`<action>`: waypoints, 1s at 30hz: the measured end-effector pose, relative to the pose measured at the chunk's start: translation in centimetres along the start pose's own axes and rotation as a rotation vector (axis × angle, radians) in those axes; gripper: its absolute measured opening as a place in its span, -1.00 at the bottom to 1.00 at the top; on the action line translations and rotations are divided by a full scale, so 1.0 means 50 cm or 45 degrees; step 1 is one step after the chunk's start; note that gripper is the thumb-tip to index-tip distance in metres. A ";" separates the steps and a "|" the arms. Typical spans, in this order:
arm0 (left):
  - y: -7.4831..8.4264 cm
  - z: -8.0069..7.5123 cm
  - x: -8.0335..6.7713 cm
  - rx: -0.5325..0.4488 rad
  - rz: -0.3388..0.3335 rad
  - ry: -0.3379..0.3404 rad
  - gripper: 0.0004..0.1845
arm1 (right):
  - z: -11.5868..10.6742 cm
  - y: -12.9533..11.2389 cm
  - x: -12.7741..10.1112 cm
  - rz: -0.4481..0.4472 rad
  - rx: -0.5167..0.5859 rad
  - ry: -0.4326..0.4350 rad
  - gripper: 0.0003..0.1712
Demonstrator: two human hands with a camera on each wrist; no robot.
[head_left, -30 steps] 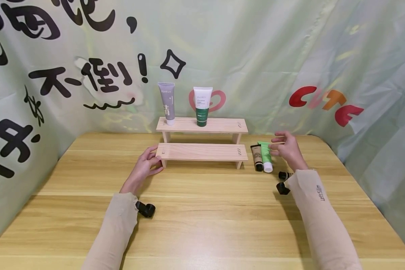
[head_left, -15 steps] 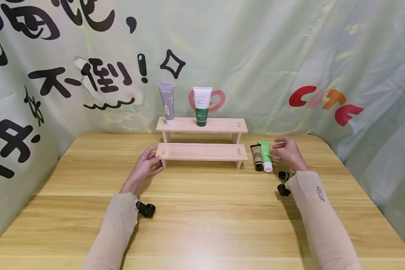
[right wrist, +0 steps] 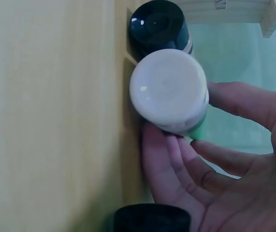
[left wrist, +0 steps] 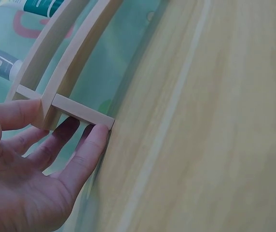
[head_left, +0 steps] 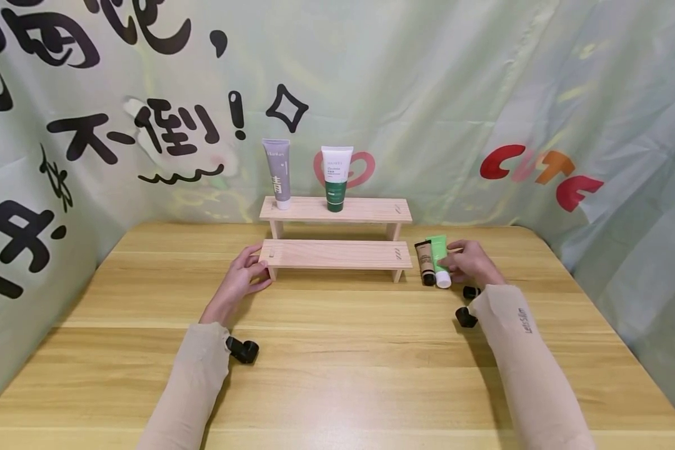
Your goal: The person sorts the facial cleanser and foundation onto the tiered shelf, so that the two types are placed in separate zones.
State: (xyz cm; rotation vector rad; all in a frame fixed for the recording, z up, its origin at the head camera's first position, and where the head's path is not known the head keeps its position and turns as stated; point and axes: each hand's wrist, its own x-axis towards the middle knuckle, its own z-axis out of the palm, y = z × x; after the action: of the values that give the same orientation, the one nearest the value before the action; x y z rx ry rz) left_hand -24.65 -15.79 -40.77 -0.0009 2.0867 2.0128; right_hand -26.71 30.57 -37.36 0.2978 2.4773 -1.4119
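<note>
Head view, left hand: the left hand (head_left: 242, 278) lies on the wooden table (head_left: 337, 375) at the left end of the lower shelf step (head_left: 337, 254); thumb on the step's top corner, fingers curled against its leg, so it grips that end.
Head view, right hand: the right hand (head_left: 468, 262) reaches to the green tube (head_left: 440, 259), fingers bent round its right side and touching it.
Head view, green tube: it lies on the table just right of the lower step, white cap toward the person, touching a brown tube (head_left: 425, 263) on its left.
Head view, surroundings: a taller shelf step (head_left: 365, 210) stands behind the lower one, bearing a grey tube (head_left: 277, 172) and a white-and-dark-green tube (head_left: 336, 177), both upright on their caps.
Head view, count: four tubes, two shelf steps, two hands in beige sleeves.

Left wrist view, hand: the left hand (left wrist: 29, 166) is loosely spread; one finger lies along the step's upper edge, the other fingertips (left wrist: 97, 135) press under and against the leg (left wrist: 82, 111).
Left wrist view, in the way: the shelf rails hide most of the two upright tubes.

Right wrist view, hand: the right hand (right wrist: 225, 164) cups the green tube (right wrist: 169, 92) from below and the side, thumb above, fingers close together beneath its white cap.
Right wrist view, neighbours: the brown tube's black cap (right wrist: 158, 26) touches the white cap; whether the green tube is lifted off the table cannot be told.
</note>
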 end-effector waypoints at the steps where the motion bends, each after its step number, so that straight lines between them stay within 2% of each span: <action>1: 0.000 0.000 0.000 0.001 0.000 0.001 -0.42 | 0.000 -0.002 0.002 0.016 0.001 -0.016 -0.20; 7: -0.002 -0.001 -0.001 0.009 0.012 -0.006 -0.42 | 0.000 -0.003 0.005 0.060 0.025 -0.032 -0.18; 13: -0.004 -0.003 -0.001 0.004 0.012 0.000 -0.43 | -0.006 -0.001 0.001 0.058 0.046 -0.024 -0.16; 19: -0.004 -0.003 0.001 0.004 0.013 -0.001 -0.43 | -0.017 -0.009 -0.007 0.016 0.076 -0.016 -0.15; 30: -0.005 -0.004 -0.001 0.013 0.016 -0.001 -0.43 | -0.023 -0.059 -0.017 -0.102 0.151 0.067 -0.13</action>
State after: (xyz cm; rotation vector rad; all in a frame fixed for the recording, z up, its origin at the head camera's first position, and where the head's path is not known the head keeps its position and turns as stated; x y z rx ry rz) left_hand -24.60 -15.99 -41.00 0.0150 2.1010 2.0091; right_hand -26.97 30.05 -34.11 0.2654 2.4768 -1.6071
